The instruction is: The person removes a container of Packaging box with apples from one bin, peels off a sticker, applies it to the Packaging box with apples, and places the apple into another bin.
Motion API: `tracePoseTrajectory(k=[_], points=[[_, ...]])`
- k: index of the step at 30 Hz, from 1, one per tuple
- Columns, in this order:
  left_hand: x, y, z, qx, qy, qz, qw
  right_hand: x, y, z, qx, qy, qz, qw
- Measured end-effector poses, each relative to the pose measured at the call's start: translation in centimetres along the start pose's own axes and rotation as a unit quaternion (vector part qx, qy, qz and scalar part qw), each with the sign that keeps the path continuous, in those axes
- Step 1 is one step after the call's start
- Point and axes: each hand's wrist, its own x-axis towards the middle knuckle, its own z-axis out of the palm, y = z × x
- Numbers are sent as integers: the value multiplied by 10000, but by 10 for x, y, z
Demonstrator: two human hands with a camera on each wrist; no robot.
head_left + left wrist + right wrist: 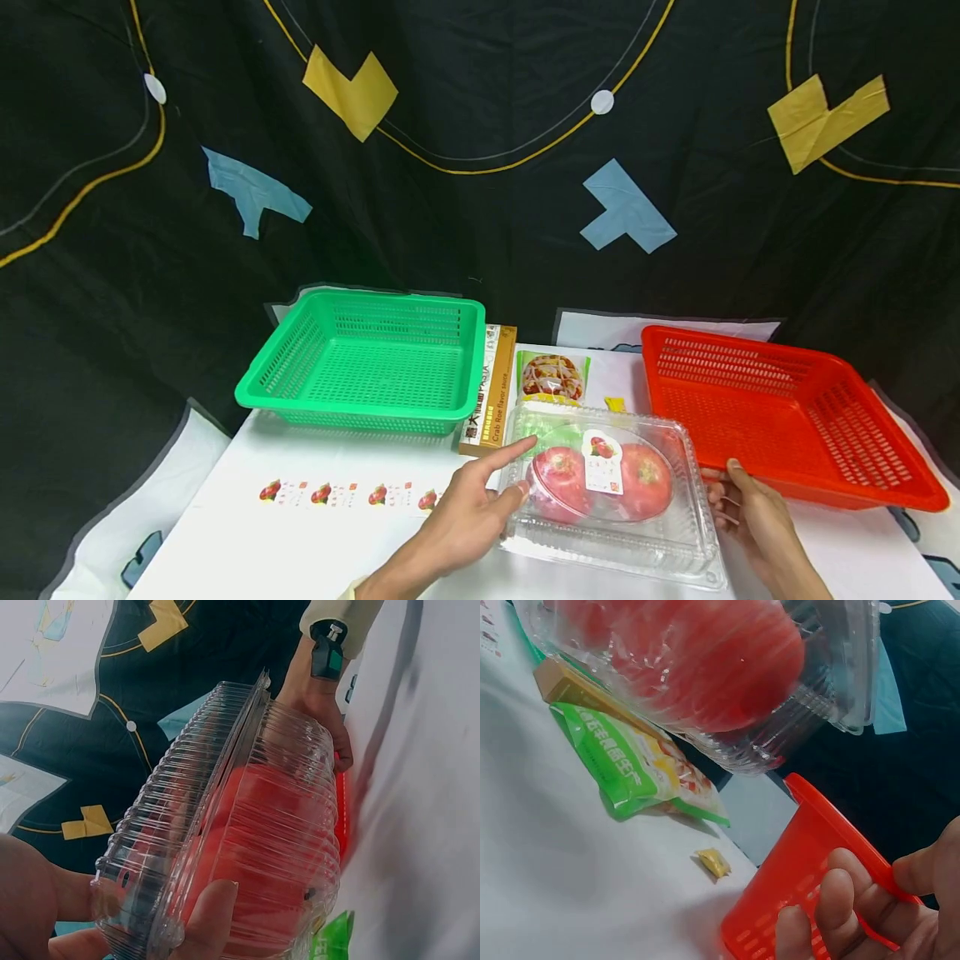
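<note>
My left hand (472, 521) grips the left side of a clear plastic clamshell box (600, 550), thumb on one face and fingers on the other. Inside are two red round fruits (643, 482), and a white label (602, 462) with a fruit picture sits on the lid. The box is raised above the table and tilted, its lid closed. To the right of the box, my right hand (750, 521) pinches the near rim of a red basket (840, 832), thumb over the edge and fingers curled beneath it.
A green basket (360, 421) stands at the back left. Beside it lie a pasta box (491, 392) and a green-edged food packet (553, 377). A small yellow wrapped piece (714, 862) is near the red basket. Several fruit stickers (322, 493) line the white table (247, 550).
</note>
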Motion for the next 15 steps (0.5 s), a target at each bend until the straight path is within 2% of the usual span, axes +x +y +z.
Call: tracePoseTrajectory(k=[6,15], points=[[8,7,4,38,-19,57,10000,0,2,-1,63,101,-29,9999],[20,12,8,-91,-93,126,9998,-2,4,-2,-145,71,39,9999]])
